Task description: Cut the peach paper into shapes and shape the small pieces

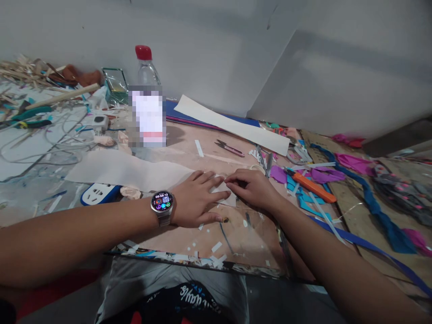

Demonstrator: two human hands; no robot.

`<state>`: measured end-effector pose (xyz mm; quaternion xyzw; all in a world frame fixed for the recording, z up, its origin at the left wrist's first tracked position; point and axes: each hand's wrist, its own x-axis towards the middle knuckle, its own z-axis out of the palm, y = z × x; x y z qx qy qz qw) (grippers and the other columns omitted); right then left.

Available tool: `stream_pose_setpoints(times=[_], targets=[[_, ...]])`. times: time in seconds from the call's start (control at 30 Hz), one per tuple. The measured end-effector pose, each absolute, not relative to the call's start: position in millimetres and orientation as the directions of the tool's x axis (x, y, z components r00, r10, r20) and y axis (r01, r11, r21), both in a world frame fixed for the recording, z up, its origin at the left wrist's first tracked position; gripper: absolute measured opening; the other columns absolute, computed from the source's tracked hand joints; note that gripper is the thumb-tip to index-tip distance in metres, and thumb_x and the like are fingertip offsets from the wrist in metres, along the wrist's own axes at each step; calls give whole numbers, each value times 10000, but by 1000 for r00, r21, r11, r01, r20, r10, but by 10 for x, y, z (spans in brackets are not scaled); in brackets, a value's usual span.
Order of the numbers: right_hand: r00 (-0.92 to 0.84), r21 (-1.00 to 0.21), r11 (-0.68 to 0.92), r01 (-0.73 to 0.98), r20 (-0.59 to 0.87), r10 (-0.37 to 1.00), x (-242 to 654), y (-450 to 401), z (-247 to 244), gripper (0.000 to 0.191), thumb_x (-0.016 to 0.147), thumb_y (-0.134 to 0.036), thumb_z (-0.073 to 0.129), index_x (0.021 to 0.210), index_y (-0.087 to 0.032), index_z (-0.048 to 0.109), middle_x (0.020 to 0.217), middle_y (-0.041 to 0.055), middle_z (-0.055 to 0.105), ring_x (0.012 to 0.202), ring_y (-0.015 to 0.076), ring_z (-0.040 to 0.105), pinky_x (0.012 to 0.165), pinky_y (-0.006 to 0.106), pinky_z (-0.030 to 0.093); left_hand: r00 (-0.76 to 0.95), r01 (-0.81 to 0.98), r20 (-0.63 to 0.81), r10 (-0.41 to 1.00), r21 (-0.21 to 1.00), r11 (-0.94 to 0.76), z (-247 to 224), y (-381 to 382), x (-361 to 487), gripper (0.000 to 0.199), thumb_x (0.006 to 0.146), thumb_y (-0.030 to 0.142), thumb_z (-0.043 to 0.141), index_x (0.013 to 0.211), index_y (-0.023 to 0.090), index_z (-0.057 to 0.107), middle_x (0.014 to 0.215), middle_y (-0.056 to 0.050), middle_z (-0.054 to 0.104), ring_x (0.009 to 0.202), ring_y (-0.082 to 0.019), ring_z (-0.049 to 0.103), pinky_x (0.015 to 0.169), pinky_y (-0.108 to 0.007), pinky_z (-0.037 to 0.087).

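- Around your hands the tabletop (pixel 263 234) is crowded; a bottle (pixel 148 72) with a red cap stands upright beyond your left hand (pixel 192 200), near the paper strip's far edge.
- A white power socket (pixel 99 194) with a blue rim sits at the strip's near edge, close to your watch (pixel 162 207).
- Past your fingers lie small snips (pixel 231 147); farther back, a second cream strip (pixel 232 127) slants over something flat and blue.
- On your right there's an orange knife (pixel 313 186) among purple scraps (pixel 326 174) and blue pieces, with a blue ribbon (pixel 374 252) running by your forearm.
- To your far left are green-handled pliers (pixel 32 113), a looping cable and a heap of thin sticks (pixel 20 72).
- White paper bits (pixel 216 247) litter the edge nearest you.
- The paper strip (pixel 135 170) in front of you is long, pale and plain, its far edge wavy — it runs from the left, past the socket, to beneath your left fingers.
- Your left grip is open, fingers spread and palm down over the strip's right part.
- Your right hand (pixel 253 186) has its fingers bunched by the strip's right end — whether they pinch the paper, you can't tell.
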<state>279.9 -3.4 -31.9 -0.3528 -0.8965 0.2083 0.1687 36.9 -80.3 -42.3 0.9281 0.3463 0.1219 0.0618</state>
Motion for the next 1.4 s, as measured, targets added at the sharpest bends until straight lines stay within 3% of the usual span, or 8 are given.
stream_pose_setpoints(times=[0.17,0.43,0.6,1.0,1.2,1.4], targets=[[-685,-488,652,581,139,715,2788,-44,-317,136,912,-240,658,965,-190,773,815,27,721,732,141,640,701,263,453,722,637,169,671,217,-740,-449,-799,367,780,975,735,352,1540,206,445,1654,-184,356,1488,-442,349,1189,-609,283],[-702,-520,655,549,138,698,2827,-27,-321,249,960,-192,541,1049,-191,774,1008,72,768,923,191,711,844,320,515,703,647,190,685,227,-727,-457,-803,373,876,966,762,347,1509,84,459,1611,-198,433,1465,-415,387,1209,-566,277],[-703,-530,650,544,135,698,2837,-6,-333,278,973,-191,516,1075,-189,775,1020,78,767,941,195,710,853,330,518,706,645,181,685,236,-727,-454,-796,367,849,966,752,371,1510,106,455,1616,-187,429,1478,-408,376,1215,-573,269],[-724,-531,675,512,155,672,2843,-33,-288,213,892,-190,641,1076,-198,748,921,58,721,809,166,653,764,297,496,673,672,194,714,245,-699,-431,-814,375,879,955,757,388,1515,81,439,1599,-207,445,1477,-388,396,1227,-529,286],[-706,-548,643,535,127,696,2846,-17,-296,66,868,-230,688,901,-179,711,842,35,697,705,130,594,673,260,453,681,670,178,710,240,-703,-427,-810,370,877,957,737,412,1522,66,438,1600,-208,440,1473,-392,396,1234,-526,277],[-682,-552,642,533,168,711,2823,5,-349,104,891,-282,709,902,-188,753,825,35,708,715,133,621,678,257,472,687,660,200,699,231,-715,-446,-801,369,848,957,747,392,1503,102,463,1587,-198,451,1465,-396,392,1219,-539,294]])
